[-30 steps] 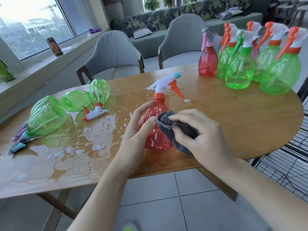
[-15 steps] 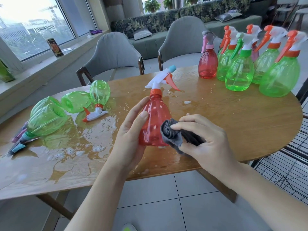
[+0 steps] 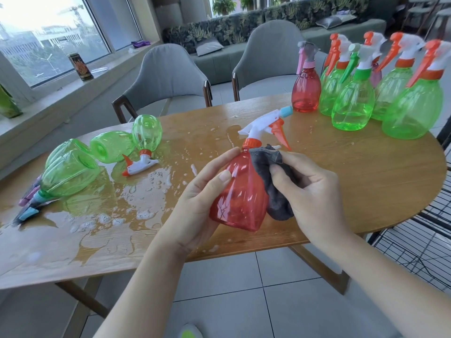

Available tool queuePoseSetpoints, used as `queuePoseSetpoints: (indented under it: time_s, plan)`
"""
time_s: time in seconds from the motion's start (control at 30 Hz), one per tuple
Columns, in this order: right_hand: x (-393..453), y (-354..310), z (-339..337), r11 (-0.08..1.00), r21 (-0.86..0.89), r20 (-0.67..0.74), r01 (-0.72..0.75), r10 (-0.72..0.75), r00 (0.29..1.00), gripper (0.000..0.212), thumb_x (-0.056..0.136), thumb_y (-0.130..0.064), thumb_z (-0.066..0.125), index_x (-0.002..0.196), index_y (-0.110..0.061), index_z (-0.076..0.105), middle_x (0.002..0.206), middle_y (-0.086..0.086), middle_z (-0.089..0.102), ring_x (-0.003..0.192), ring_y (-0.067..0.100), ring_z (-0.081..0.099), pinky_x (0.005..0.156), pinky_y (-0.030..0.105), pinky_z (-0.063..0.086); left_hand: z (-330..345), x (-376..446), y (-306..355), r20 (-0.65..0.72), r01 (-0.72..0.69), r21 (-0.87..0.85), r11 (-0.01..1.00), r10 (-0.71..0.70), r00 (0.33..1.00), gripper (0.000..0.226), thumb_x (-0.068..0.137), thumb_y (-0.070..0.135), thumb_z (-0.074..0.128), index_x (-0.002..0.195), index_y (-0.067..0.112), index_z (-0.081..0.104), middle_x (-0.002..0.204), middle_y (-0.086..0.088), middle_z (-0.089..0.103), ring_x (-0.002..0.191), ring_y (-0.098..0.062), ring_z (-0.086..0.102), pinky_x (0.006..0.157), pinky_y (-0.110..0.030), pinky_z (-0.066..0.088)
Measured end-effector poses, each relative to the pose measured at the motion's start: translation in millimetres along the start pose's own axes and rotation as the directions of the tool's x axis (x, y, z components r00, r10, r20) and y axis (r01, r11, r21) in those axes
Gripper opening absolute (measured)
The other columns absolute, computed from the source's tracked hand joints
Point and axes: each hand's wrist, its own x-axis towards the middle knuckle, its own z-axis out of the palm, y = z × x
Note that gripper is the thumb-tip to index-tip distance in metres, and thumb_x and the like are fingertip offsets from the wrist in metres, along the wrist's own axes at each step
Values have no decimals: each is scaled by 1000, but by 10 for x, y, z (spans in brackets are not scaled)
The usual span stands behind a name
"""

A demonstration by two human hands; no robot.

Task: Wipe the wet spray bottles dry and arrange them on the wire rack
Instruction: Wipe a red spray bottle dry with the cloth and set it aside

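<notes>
Both hands: left (image 3: 195, 198) grips red bottle (image 3: 241, 191), right (image 3: 314, 191) cloth (image 3: 273, 181).

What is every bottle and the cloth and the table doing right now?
red bottle: tilted, held off the table by left hand
grey cloth: bunched in right hand, pressed on the red bottle
green bottles at left: lying on their sides
bottles at right: standing upright
table: puddled and foamy at left

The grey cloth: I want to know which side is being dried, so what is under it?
The grey cloth is pressed by the right hand against the right side of the red spray bottle, held by the left hand. The covered plastic is hidden.
</notes>
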Motion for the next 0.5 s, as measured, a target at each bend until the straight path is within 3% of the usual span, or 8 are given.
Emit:
queuePoseSetpoints:
  time_s: [0.2, 0.33, 0.43, 0.5]
  plan:
    - [-63, -15, 5, 1000, -21, 82, 12, -10, 997, 25, 91, -2, 71, 110, -17, 78, 112, -5, 75, 112, 18, 70, 96, 23, 50, 4, 96, -18, -76, -28, -74, 997, 23, 997, 49, 104, 29, 58, 152, 23, 54, 147, -15, 66, 129, -30, 67, 103, -48, 59]
    - [-5, -59, -33, 1000, -16, 90, -18, 19, 996, 26, 90, -12, 69, 108, -30, 76, 109, -14, 75, 109, 14, 70, 95, 23, 50, -45, 103, 3, 25, 31, -55, 998, -30, 999, 51, 95, 30, 70, 146, 29, 64, 152, -11, 62, 135, -33, 63, 111, -53, 53]
    - [-2, -77, -37, 1000, -18, 126, -18, 20, 992, 30, 91, -11, 69, 108, -35, 75, 110, -16, 75, 110, 13, 70, 94, 21, 49, -104, 119, 12, 61, 44, -85, 995, -39, 997, 61, 88, 31, 86, 145, 26, 65, 153, -15, 59, 134, -33, 63, 108, -52, 56]
    - [-1, -85, -40, 1000, -18, 130, -6, 8, 992, 32, 93, -7, 69, 108, -35, 75, 111, -16, 75, 111, 12, 69, 95, 21, 50, -71, 131, 14, 36, 32, -105, 994, -29, 999, 55, 89, 29, 84, 141, 26, 68, 150, -15, 62, 130, -31, 66, 104, -49, 58]
